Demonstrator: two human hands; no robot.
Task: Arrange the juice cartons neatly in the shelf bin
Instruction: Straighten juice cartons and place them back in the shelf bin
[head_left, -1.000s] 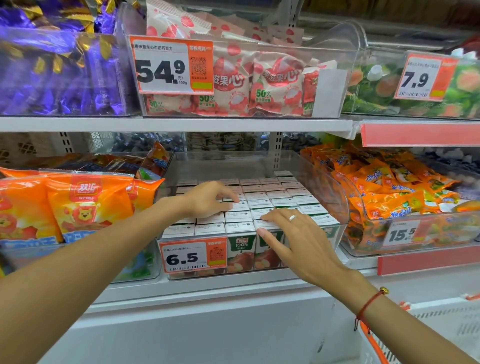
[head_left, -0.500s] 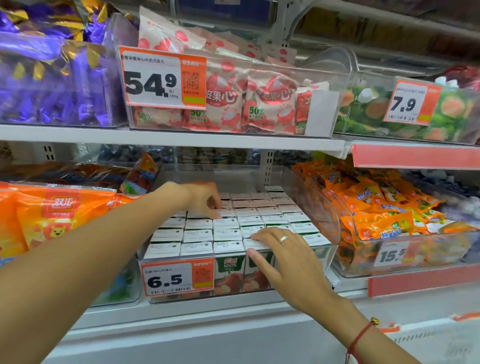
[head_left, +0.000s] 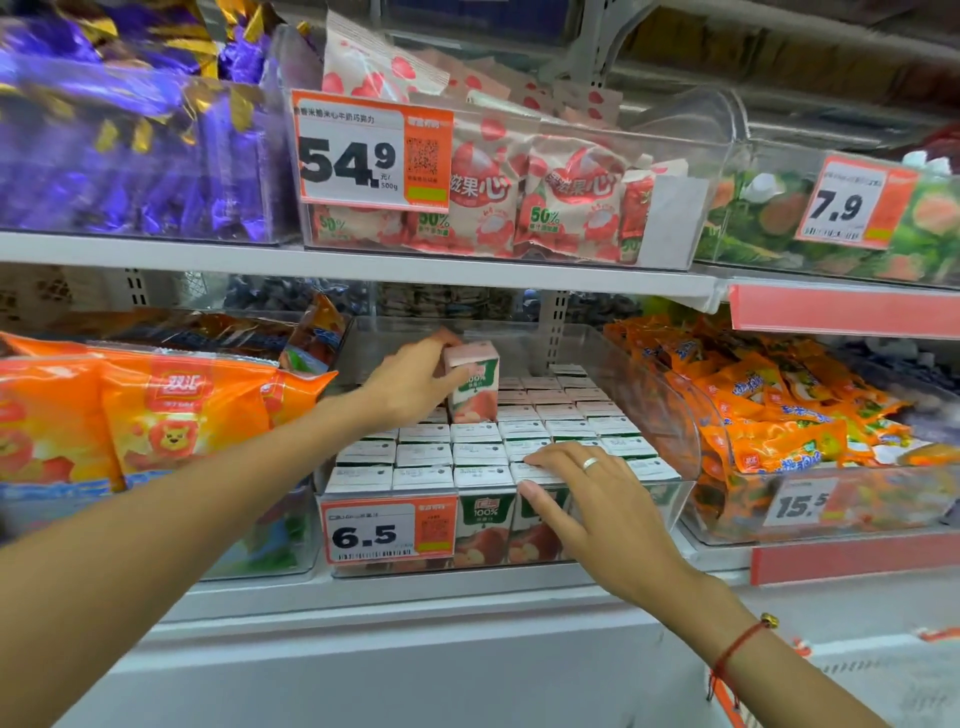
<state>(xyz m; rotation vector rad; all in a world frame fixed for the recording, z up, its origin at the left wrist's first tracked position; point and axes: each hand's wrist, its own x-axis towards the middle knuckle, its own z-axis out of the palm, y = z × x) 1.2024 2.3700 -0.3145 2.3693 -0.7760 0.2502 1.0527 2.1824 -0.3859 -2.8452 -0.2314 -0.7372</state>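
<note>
A clear shelf bin (head_left: 670, 415) on the middle shelf holds several small juice cartons (head_left: 423, 457) packed upright in rows, white tops showing. My left hand (head_left: 410, 384) grips one juice carton (head_left: 475, 387) with a green and peach front, lifted above the rows near the middle of the bin. My right hand (head_left: 587, 499) rests with straight fingers on the tops of the front-right cartons, thumb against the bin's front wall. A 6.5 price tag (head_left: 387, 530) covers the bin's front left.
Orange snack bags (head_left: 156, 415) fill the bin to the left, and orange packets (head_left: 769, 415) fill the bin to the right. The upper shelf (head_left: 363, 265) hangs low over the cartons, with bins of purple candy and pink-white pouches.
My left hand has pulled one carton up out of the rows and holds it raised. My right hand has stayed on the front cartons. The camera has moved closer.
</note>
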